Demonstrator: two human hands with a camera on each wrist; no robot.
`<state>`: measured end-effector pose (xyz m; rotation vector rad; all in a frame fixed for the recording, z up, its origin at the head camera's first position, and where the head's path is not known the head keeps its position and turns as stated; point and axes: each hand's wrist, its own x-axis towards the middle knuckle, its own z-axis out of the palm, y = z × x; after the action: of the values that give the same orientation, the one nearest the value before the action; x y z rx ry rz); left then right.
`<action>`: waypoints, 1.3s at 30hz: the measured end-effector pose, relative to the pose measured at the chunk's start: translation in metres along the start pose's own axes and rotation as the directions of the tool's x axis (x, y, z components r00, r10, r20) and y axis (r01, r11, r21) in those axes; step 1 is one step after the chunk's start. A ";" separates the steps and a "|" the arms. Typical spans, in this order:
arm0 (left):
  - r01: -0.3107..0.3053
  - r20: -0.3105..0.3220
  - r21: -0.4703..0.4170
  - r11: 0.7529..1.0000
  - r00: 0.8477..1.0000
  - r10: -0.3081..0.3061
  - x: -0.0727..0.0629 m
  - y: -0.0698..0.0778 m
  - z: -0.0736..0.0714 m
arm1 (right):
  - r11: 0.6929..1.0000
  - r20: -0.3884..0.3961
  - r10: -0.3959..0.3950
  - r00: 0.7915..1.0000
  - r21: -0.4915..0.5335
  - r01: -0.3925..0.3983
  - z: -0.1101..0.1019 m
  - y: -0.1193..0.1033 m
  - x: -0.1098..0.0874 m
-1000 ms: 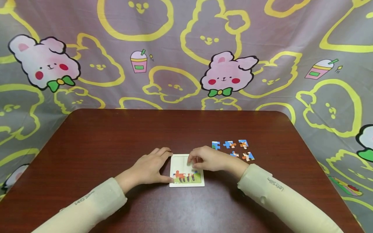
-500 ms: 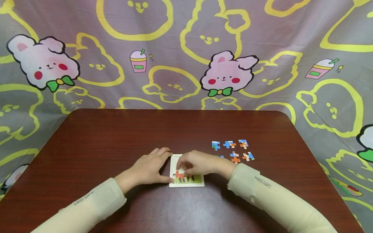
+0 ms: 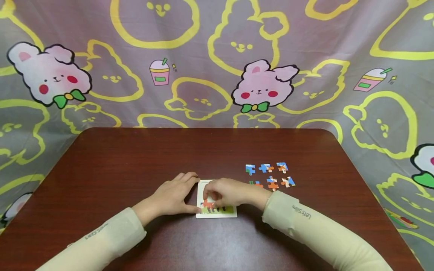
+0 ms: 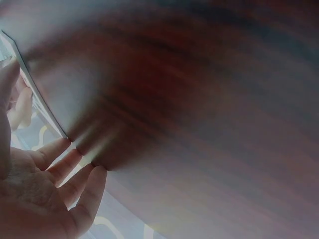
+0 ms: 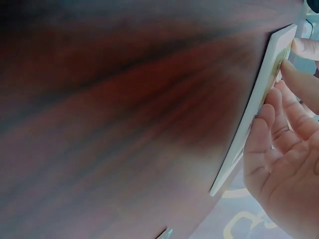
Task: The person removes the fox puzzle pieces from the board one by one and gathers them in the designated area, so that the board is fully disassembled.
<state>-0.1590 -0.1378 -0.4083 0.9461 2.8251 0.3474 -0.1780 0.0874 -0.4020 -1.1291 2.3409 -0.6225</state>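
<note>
A pale square puzzle tray (image 3: 217, 216) lies on the table, its lower part filled with pieces picturing orange-and-black legs on green. My left hand (image 3: 171, 194) rests at the tray's left side, fingers spread; the thumb touches the lower left corner and the fingertips the upper left one. Over the tray is my right hand (image 3: 228, 191), with bent index finger and thumb pinching an orange puzzle piece (image 3: 207, 203) at the left of the picture. In the right wrist view the other right fingers (image 5: 259, 132) curl beside the tray edge (image 5: 249, 122). The hand hides much of the tray's middle.
Several loose puzzle pieces (image 3: 272, 183) lie behind and right of the tray, some partly hidden by the right wrist. The dark red-brown table (image 3: 152, 150) has rounded far corners. A printed curtain (image 3: 203, 64) hangs around its far side.
My right hand has moved left across the tray, from its right part to the orange piece at the left. More loose pieces show behind the wrist. The left hand stays in place.
</note>
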 end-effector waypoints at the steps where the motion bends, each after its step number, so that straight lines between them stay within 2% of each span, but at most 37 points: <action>1: -0.002 0.001 -0.002 1.000 1.000 0.002 0.000 0.000 0.000 | 1.000 0.001 0.005 1.000 0.002 -0.005 0.000 0.000 0.000; 10: -0.041 0.016 -0.022 0.999 0.999 0.042 -0.002 -0.004 -0.003 | 1.000 0.003 0.020 1.000 -0.007 -0.020 0.001 -0.002 0.000; 21: -0.020 0.040 -0.023 1.000 0.999 0.021 0.000 -0.003 -0.004 | 0.999 -0.009 0.006 1.000 0.050 -0.006 0.001 -0.002 0.000; 26: -0.012 0.048 -0.020 1.000 0.999 0.013 0.000 -0.003 -0.005 | 0.991 -0.013 -0.031 0.999 0.131 0.033 -0.001 -0.002 -0.001; 31: -0.007 0.059 -0.015 1.000 0.998 0.008 0.000 -0.003 -0.005 | 0.967 -0.026 -0.083 0.996 0.239 0.087 -0.001 -0.001 0.000; 39: -0.005 0.057 -0.014 1.000 0.998 0.006 0.000 -0.001 -0.005 | 0.954 -0.055 -0.094 0.994 0.282 0.106 0.001 -0.002 0.002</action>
<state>-0.1610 -0.1399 -0.4034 0.9461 2.7654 0.3340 -0.1775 0.0844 -0.4027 -1.1134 2.1490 -0.9928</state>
